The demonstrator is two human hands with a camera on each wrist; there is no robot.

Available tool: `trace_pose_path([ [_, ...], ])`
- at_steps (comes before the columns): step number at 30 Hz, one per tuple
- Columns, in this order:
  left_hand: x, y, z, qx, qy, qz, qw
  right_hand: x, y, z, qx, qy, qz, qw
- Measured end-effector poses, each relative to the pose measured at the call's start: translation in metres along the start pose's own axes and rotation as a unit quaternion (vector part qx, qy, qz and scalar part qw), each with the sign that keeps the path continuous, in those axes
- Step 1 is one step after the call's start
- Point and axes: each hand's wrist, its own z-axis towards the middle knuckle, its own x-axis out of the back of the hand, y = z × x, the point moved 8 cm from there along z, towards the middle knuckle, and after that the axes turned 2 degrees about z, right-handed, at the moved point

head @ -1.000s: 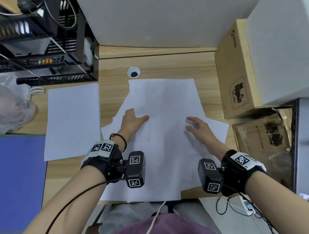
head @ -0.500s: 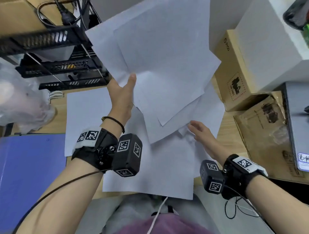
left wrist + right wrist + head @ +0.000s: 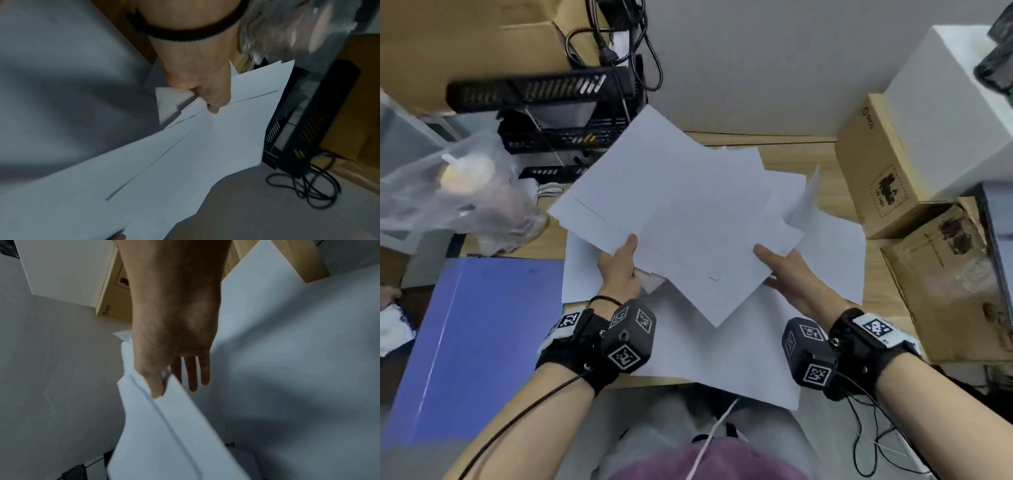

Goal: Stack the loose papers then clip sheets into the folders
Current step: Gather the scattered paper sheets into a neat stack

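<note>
A fanned bundle of loose white papers [image 3: 681, 219] hangs above the wooden desk. My left hand [image 3: 619, 263] pinches its left edge, thumb on top; the left wrist view shows the hand [image 3: 205, 91] clamped on the sheets [image 3: 185, 154]. My right hand [image 3: 780, 270] takes the right edge, thumb over the top. In the right wrist view its thumb [image 3: 158, 386] lies over the paper [image 3: 164, 434], fingers straight beneath. More white sheets [image 3: 722, 349] lie on the desk under the bundle. A blue folder [image 3: 472, 342] lies at the left.
A brown cardboard box [image 3: 873, 171] and a white box [image 3: 955, 120] stand at the right, with a brown package [image 3: 948, 281] in front. Black wire trays [image 3: 558, 113] with cables and a clear plastic bag [image 3: 455, 192] fill the back left.
My left hand has brought the raised bundle down and flatter over the desk. My right hand left the sheets on the desk and took the bundle's right edge.
</note>
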Motion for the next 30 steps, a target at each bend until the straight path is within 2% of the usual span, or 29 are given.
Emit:
trace_pose_path([
  [3, 0.027, -0.029, 0.006, 0.035, 0.016, 0.040, 0.998, 0.002, 0.018, 0.001, -0.048, 0.034, -0.050, 0.997],
  [5, 0.040, -0.042, 0.007, 0.059, 0.008, 0.059, 0.996, 0.003, 0.029, 0.000, -0.077, 0.032, -0.073, 0.994],
  [10, 0.067, -0.077, 0.019, 0.145, -0.052, 0.122, 0.980, 0.016, 0.063, -0.004, -0.145, 0.050, -0.120, 0.981],
  [18, 0.110, -0.068, 0.039, 0.070, -0.028, 0.170, 0.983, 0.054, 0.077, -0.004, -0.185, 0.107, -0.205, 0.955],
  [23, 0.133, -0.072, 0.043, 0.092, -0.040, 0.232, 0.968, 0.062, 0.073, 0.008, -0.197, 0.075, -0.213, 0.954],
  [28, 0.130, -0.075, 0.030, 0.082, -0.128, 0.282, 0.947, 0.031, 0.066, 0.020, -0.199, -0.004, -0.255, 0.946],
  [30, 0.134, -0.071, 0.028, 0.068, -0.137, 0.302, 0.941, 0.018, 0.062, 0.024, -0.197, -0.041, -0.283, 0.938],
])
